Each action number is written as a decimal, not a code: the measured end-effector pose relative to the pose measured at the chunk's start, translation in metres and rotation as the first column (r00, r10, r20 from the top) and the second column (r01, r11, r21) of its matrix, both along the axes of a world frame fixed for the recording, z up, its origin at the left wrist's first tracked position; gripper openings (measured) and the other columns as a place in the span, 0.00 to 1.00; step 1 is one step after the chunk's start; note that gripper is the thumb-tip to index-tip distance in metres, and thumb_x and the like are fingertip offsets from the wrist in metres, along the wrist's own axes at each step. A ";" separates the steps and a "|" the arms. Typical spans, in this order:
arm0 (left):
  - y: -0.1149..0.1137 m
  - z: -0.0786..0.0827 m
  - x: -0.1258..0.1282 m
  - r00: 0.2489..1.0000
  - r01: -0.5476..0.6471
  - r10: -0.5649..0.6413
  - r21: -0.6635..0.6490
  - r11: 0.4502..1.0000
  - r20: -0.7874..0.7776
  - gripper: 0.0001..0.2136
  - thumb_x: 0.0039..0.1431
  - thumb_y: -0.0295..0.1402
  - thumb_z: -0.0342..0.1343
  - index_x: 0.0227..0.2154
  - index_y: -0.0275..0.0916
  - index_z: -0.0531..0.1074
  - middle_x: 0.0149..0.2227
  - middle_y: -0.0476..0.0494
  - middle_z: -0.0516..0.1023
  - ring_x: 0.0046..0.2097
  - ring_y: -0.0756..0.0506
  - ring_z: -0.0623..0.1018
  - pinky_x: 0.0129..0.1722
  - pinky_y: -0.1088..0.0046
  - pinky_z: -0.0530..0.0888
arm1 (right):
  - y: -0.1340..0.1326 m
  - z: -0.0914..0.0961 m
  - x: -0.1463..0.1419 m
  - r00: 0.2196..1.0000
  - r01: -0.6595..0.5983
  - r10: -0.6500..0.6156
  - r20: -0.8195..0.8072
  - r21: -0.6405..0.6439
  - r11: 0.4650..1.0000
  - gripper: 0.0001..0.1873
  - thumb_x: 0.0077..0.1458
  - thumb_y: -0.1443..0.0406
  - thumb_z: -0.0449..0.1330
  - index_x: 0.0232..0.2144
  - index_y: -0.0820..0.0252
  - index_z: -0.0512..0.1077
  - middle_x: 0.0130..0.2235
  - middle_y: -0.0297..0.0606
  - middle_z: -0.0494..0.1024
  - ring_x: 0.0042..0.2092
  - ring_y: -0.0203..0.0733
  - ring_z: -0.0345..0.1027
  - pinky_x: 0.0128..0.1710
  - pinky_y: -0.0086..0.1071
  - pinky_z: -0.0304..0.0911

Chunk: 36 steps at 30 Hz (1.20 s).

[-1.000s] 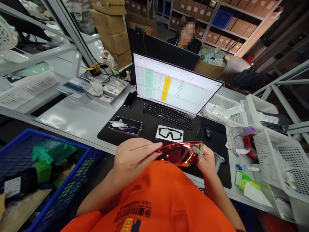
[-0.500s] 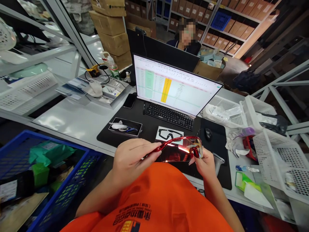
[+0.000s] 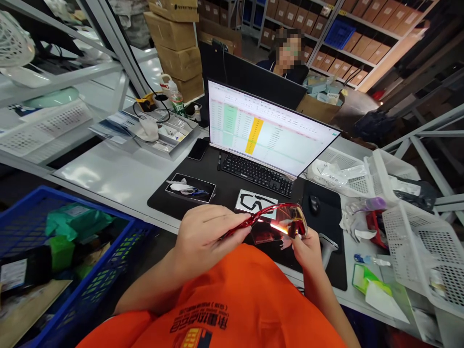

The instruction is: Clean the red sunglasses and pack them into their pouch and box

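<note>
Red-framed sunglasses [image 3: 270, 227] with a wide tinted lens are held between both hands, over the desk's front edge. My left hand [image 3: 206, 234] is closed on one temple arm. My right hand [image 3: 307, 249] pinches the lens and frame at the other end; part of its grip is hidden behind the lens. Just beyond the glasses lies a white card [image 3: 250, 200] printed with a black glasses outline. To its left, an open black box [image 3: 192, 188] holds a white cloth and something blue. A grey handheld scanner [image 3: 328, 246] rests close to my right hand.
A monitor [image 3: 268, 130] stands behind a keyboard [image 3: 257, 175], with a mouse [image 3: 313, 204] to the right. White baskets [image 3: 416, 241] line the right side. A blue crate [image 3: 119, 241] of packages sits low at left. Another person [image 3: 286, 53] is beyond the monitor.
The sunglasses have turned slightly in my hands, and the lens now shows a different reflection. My view has shifted a little. Both hands keep their hold.
</note>
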<state>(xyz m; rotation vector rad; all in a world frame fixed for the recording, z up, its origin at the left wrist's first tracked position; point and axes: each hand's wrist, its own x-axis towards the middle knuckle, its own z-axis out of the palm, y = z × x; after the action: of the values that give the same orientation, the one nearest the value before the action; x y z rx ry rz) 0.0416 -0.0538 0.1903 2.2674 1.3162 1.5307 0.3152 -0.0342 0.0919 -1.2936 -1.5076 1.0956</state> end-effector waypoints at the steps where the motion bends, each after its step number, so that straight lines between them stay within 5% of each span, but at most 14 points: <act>1: 0.000 0.000 0.000 1.000 0.002 -0.002 0.000 1.000 -0.004 0.03 0.61 0.27 0.61 0.35 0.41 0.78 0.28 0.52 0.83 0.29 0.53 0.79 0.32 0.78 0.75 | 0.000 0.000 -0.001 1.000 -0.006 0.006 -0.010 -0.006 1.000 0.20 0.59 0.53 0.61 0.20 0.59 0.74 0.22 0.34 0.72 0.23 0.35 0.64 0.21 0.27 0.62; 21: 0.002 0.000 0.004 1.000 0.013 -0.013 0.023 1.000 0.013 0.03 0.59 0.26 0.62 0.34 0.39 0.78 0.29 0.51 0.83 0.29 0.53 0.79 0.32 0.79 0.74 | -0.002 0.003 -0.001 0.995 -0.029 0.024 -0.095 -0.047 0.998 0.18 0.57 0.54 0.63 0.21 0.59 0.75 0.22 0.33 0.72 0.21 0.33 0.63 0.19 0.25 0.63; 26: 0.004 -0.004 0.002 1.000 0.005 -0.006 0.019 1.000 0.024 0.04 0.58 0.25 0.62 0.35 0.38 0.79 0.30 0.49 0.83 0.29 0.52 0.80 0.32 0.79 0.74 | -0.004 0.003 0.006 0.998 -0.030 0.031 -0.054 0.014 0.999 0.15 0.61 0.57 0.60 0.27 0.58 0.78 0.27 0.36 0.78 0.24 0.35 0.67 0.21 0.26 0.64; 36: 0.007 -0.017 -0.002 0.998 -0.020 0.024 -0.058 0.998 0.058 0.04 0.59 0.25 0.62 0.36 0.40 0.80 0.31 0.49 0.84 0.31 0.51 0.81 0.33 0.78 0.76 | -0.007 0.022 0.012 0.990 -0.022 -0.018 0.142 0.278 0.960 0.16 0.64 0.65 0.57 0.24 0.57 0.74 0.24 0.32 0.72 0.27 0.35 0.66 0.26 0.27 0.60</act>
<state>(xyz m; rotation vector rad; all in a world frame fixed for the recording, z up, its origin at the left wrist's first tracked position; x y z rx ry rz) 0.0394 -0.0470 0.1732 2.1647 1.3556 1.5336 0.3274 -0.0414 0.1135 -1.1924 -1.7015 0.7694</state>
